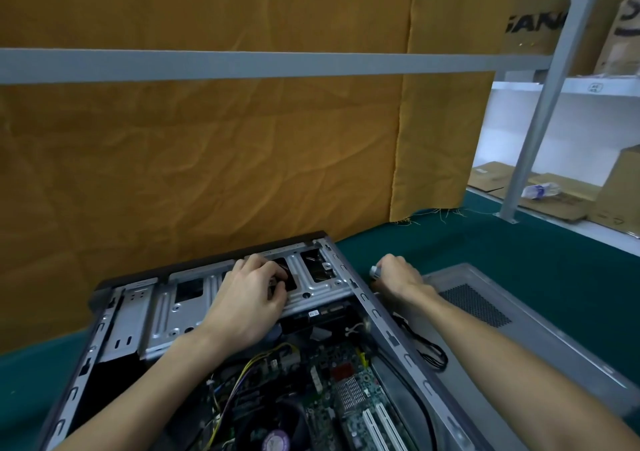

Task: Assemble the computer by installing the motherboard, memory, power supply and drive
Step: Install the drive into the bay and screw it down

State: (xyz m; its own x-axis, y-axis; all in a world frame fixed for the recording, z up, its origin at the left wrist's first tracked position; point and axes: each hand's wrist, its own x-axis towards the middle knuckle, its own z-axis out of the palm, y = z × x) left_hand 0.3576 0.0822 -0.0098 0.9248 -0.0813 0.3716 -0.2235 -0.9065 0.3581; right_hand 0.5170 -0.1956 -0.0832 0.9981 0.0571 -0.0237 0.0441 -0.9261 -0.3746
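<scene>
Two hands: both are over the far end of the open computer case (pixel 398 339), which lies on its side on the green tabletop (pixel 485 242).
Motherboard (pixel 346 388): nearest the camera, already seated on the case floor, with white expansion slots (pixel 381 423), a heatsink (pixel 351 390) and a round fan (pixel 273 433) showing.
Cabling: yellow and black wires (pixel 256 364) run over the board, so the power supply is probably fitted, though I cannot see the unit itself.
Memory: I cannot tell whether any stick is in.
Case axis: the long axis runs from the near bottom edge away toward the orange cloth (pixel 207 156), slanting a little to the left; the black front panel (pixel 207 253) points away.
Drive cage (pixel 311 284): a silver bracket across the far end, with a dark drive (pixel 322 312) just under its near edge.
Left hand (pixel 249 298): its grip is curled, fingertips pinching something small and dark at an opening in the cage; what it is I cannot make out.
Right hand (pixel 398 274): resting on the tabletop just outside the case's right wall, its grip closed round a silver-tipped tool (pixel 374 271), likely a screwdriver.
Side panel (pixel 485 312): grey, vented, lying flat right of the case and not yet refitted.
Stage: late, I judge; drive fixing and closing up remain.
</scene>
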